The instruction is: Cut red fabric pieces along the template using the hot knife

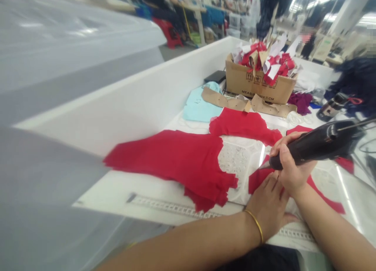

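Observation:
My right hand (289, 163) grips a black corded handheld fabric cutter (319, 144), its thin metal tip pointing left and down. My left hand (266, 208), with a gold bangle (257, 224) on its wrist, lies flat with the fingers apart, holding nothing. Both hands are over a red fabric piece (319, 188), partly hidden beneath them. A larger red fabric piece (173, 165) with ragged edges lies to the left, and another (243, 126) lies farther back. A speckled translucent sheet (237, 161) lies among them.
A cardboard box (258, 82) of red and white scraps stands behind the work. Tan paper patterns (246, 104) and light blue fabric (199, 108) lie before it. A metal ruler (173, 207) lies near the white table's (117, 188) front edge. A glossy plastic sheet (58, 106) fills the left.

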The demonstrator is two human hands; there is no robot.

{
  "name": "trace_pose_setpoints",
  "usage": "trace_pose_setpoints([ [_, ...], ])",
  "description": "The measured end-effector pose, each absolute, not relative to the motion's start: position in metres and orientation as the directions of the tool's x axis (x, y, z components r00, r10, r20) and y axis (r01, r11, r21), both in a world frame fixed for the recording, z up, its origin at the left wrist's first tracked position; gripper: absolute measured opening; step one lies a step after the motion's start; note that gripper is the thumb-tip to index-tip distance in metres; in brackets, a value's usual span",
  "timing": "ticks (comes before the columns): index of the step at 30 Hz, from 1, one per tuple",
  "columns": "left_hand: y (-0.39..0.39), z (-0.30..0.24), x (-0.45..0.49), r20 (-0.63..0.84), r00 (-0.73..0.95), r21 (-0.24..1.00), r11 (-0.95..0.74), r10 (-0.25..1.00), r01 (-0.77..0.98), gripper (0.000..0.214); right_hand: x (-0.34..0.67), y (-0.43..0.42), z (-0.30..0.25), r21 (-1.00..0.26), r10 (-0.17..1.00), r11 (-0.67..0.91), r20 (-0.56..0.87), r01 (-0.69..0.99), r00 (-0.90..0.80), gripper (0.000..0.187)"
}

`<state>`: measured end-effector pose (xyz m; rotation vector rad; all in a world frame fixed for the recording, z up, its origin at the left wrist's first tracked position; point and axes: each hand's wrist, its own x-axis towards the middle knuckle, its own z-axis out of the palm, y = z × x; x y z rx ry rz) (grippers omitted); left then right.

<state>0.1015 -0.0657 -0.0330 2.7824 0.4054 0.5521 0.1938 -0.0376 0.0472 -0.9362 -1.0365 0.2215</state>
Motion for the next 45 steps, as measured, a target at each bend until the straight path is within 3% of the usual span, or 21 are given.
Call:
trace_pose_setpoints([
  [4,-0.063,-0.033,0.1,0.375,0.868,0.244,-0.938,0.325,0.246,0.088,0.21,-0.038,0.051,-0.74,0.525,0.617,0.64,0.268,0.561,0.028],
  [12,-0.057,-0.03,0.099,0.5,0.811,0.137,-0.952,0.305,0.274,0.085,0.259,-0.033,0.049,-0.735,0.417,0.564,0.647,0.377,0.638,0.026],
  [20,-0.058,-0.032,0.099,0.465,0.82,0.153,-0.942,0.334,0.297,0.086,0.257,-0.034,0.045,-0.719,0.413,0.587,0.662,0.372,0.626,0.028],
  [36,-0.059,-0.034,0.1,0.528,0.787,0.102,-0.944,0.318,0.313,0.084,0.27,-0.044,0.048,-0.723,0.365,0.554,0.656,0.412,0.661,0.025],
  [45,-0.059,-0.036,0.099,0.497,0.806,0.153,-0.947,0.322,0.284,0.082,0.276,-0.044,0.045,-0.754,0.345,0.498,0.625,0.428,0.7,0.021],
])
